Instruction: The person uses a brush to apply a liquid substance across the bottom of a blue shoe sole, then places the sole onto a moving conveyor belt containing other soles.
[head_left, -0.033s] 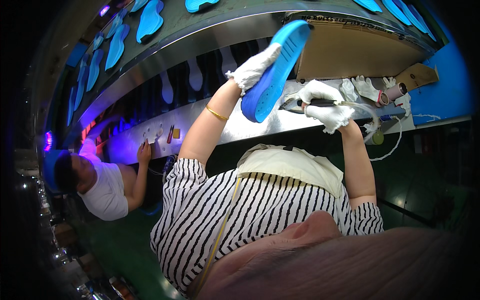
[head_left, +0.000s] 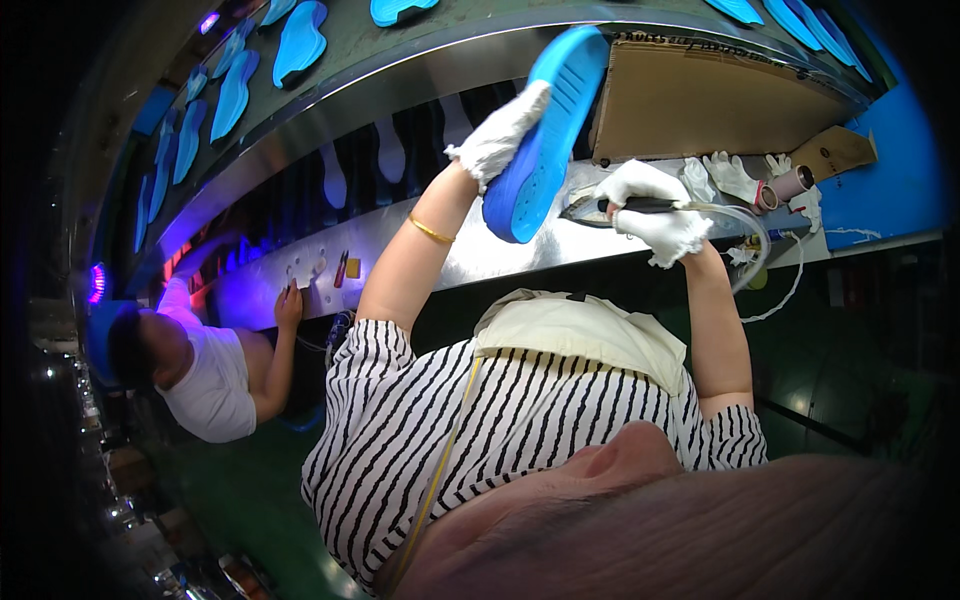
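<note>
My left hand (head_left: pixel 508 132), in a white knit glove, grips a blue shoe sole (head_left: pixel 556 130) by its left edge. The sole is held up at a slant above the metal bench, its light-blue end away from me and its darker end close to me. Slots and small holes mark its face. To the right, my right hand (head_left: pixel 645 183), gloved in white too, is wrapped round the dark handle of an iron (head_left: pixel 584 209). The iron's pointed front faces left, near the sole but apart from it. A clear hose (head_left: pixel 762 240) trails from its back. Glove fabric hides my fingertips.
A conveyor belt (head_left: pixel 350 45) carrying several blue soles runs beyond the bench (head_left: pixel 420 235). A cardboard sheet (head_left: pixel 700 105) stands at the back right, near spare gloves (head_left: pixel 733 180) and a thread cone (head_left: pixel 790 183). Another person (head_left: pixel 215 380) works at the left.
The sole and my left hand have shifted slightly left and away from me. The iron has turned a little in my right hand, and its hose now bows out farther to the right.
</note>
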